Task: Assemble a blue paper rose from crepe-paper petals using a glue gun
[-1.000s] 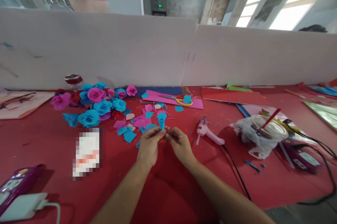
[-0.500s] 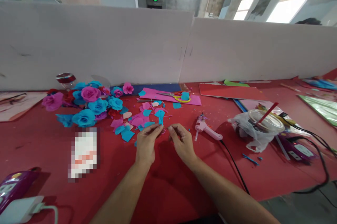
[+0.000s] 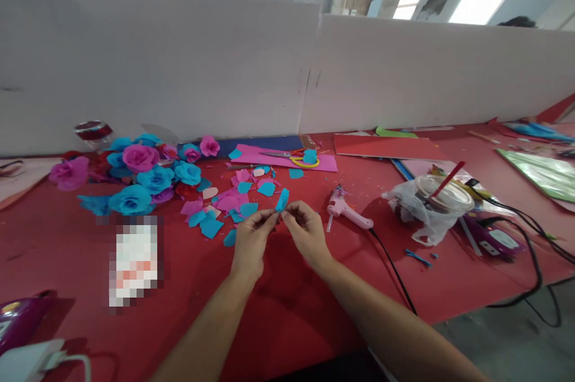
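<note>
Between my fingertips stands a small folded piece of blue paper [image 3: 283,199]. My left hand [image 3: 254,241] pinches its lower end from the left. From the right, my right hand [image 3: 306,232] is closed on the same piece, thumb and fingers together. Cut blue paper petals [image 3: 211,226] and pink paper pieces [image 3: 231,200] lie scattered just beyond and left of my left hand. To the right of my right hand a pink hot glue gun [image 3: 348,213] rests on its side, its cord running toward the table's front edge.
Blue, pink and red paper flowers [image 3: 155,178] are bunched at the left. Scissors [image 3: 305,161] with yellow handles lie on a pink strip [image 3: 251,157]. A lidded cup [image 3: 442,193] in a plastic bag stands right, near a purple power strip [image 3: 498,243]. A white partition [image 3: 202,70] closes the back.
My right hand has moved left and taken hold of the blue paper, which was held by my left hand alone. The paper now looks narrower and tilted. The view has shifted slightly.
</note>
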Tool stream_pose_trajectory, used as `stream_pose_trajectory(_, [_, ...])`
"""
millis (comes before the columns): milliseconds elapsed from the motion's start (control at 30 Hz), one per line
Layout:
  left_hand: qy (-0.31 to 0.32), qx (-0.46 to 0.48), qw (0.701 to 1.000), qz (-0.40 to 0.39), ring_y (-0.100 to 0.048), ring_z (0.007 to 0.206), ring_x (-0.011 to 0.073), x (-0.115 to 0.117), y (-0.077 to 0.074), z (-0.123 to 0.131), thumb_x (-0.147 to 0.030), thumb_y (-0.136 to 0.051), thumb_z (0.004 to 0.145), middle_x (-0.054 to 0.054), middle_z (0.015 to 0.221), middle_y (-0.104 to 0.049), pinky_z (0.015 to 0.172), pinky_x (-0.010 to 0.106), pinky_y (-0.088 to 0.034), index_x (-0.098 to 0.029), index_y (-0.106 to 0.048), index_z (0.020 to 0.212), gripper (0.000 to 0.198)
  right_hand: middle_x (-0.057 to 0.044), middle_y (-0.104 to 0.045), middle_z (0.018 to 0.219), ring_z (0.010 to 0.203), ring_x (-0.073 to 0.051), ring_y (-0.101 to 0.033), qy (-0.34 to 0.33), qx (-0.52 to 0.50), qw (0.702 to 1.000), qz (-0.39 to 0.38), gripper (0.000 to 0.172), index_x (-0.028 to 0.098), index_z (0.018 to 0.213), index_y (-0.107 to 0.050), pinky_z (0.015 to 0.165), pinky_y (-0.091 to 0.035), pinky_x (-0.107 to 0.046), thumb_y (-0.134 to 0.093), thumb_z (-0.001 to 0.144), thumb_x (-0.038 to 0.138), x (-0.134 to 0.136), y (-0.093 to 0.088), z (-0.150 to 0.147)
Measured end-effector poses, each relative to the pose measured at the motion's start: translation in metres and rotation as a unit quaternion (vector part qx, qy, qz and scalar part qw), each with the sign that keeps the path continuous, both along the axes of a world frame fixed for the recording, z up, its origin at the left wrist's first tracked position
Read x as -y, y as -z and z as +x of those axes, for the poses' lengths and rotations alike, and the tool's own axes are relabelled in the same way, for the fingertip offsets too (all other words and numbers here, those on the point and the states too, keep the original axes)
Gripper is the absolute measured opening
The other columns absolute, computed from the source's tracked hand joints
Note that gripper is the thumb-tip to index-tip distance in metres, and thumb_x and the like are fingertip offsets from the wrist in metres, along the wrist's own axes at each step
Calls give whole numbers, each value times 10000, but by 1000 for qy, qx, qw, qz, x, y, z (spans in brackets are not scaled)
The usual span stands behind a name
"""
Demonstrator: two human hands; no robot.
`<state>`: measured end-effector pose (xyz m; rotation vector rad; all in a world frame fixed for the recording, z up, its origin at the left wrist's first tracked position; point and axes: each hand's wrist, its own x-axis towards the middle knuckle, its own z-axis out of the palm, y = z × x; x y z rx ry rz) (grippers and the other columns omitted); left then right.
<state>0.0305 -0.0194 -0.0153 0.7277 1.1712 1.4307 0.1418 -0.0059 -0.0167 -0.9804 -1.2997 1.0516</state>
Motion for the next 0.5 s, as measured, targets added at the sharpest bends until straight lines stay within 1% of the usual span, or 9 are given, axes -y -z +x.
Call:
stream_pose_trajectory(133, [26,43,999,-3,-522,609,60,-1,-1,0,-301,-771,607,-31,686,-635,583,179,-389,-170,-684,744,208,27,-554,662,591,-103,-476,-14,4,1000,-12,96,177,727,-560,560,-382,-219,-549,787,250,1,0,1])
stream_pose_trajectory(233, [22,61,998,-14,-480,553,48,-2,-5,-2,-293,-778,591,-44,645,-605,528,169,-348,-167,-653,745,235,25,-552,648,583,-103,-466,-16,18,1000,-17,111,175,709,-557,553,-372,-219,-543,779,259,2,0,0])
stream_pose_trajectory(300, [17,61,998,-17,-464,538,46,-2,-7,-4,-291,-780,581,-38,645,-613,516,170,-331,-164,-639,751,255,32,-526,611,555,-100,-443,-9,35,999,-17,133,175,687,-545,531,-353,-217,-534,781,269,2,-2,-1])
stream_pose_trajectory(367, [17,45,999,-15,-445,522,47,-3,-8,-6,-301,-770,582,-25,650,-626,507,177,-315,-156,-628,741,258,42,-488,572,520,-95,-411,16,59,998,-8,173,179,659,-526,505,-329,-217,-514,794,286,1,-8,3])
stream_pose_trajectory(433, [18,11,1000,-7,-407,503,47,-5,-7,-8,-309,-743,601,-16,651,-629,508,188,-304,-150,-620,729,238,40,-479,559,508,-97,-407,55,104,993,12,204,183,647,-514,499,-327,-221,-490,809,304,1,-17,14])
stream_pose_trajectory(500, [15,-32,999,2,-412,518,58,-6,-5,-10,-303,-700,633,-5,668,-634,532,201,-317,-153,-617,734,199,21,-524,584,531,-112,-448,94,198,975,35,199,181,681,-545,523,-349,-230,-469,818,304,1,-28,36])
